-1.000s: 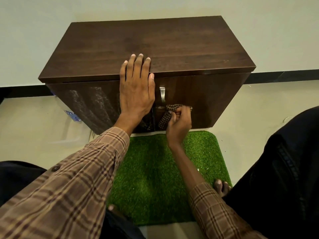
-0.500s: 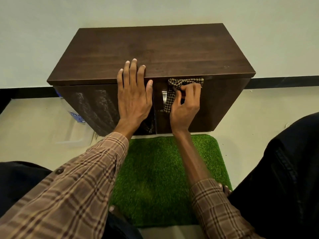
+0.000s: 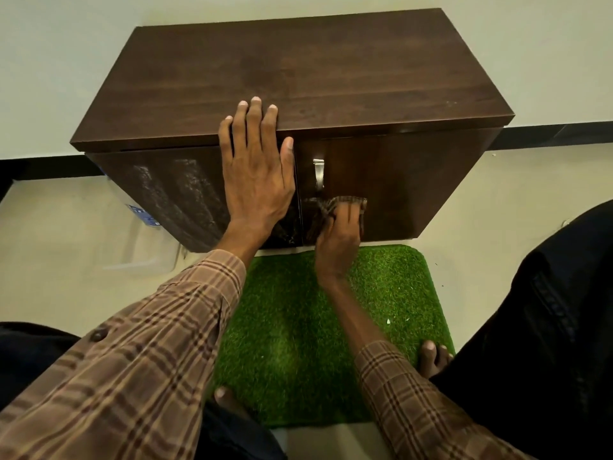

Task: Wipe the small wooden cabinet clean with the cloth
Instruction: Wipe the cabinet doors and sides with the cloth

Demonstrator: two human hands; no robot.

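Note:
A small dark wooden cabinet (image 3: 298, 78) stands against the pale wall, two doors facing me. My left hand (image 3: 255, 174) lies flat on the left door, its straight fingers reaching over the top's front edge. Low on the right door, under the metal handle (image 3: 318, 172), my right hand (image 3: 338, 237) grips a checked brown cloth (image 3: 326, 205) and holds it against the wood. The left door shows dusty streaks.
A green artificial-grass mat (image 3: 298, 320) lies on the pale floor in front of the cabinet. Bare toes (image 3: 434, 355) rest on the mat's right edge, dark trouser legs on both sides. A blue label (image 3: 142, 215) shows at the cabinet's lower left.
My right hand carried the cloth from low on the right door up to its top edge, then back down below the handle. My left hand stayed on the left door.

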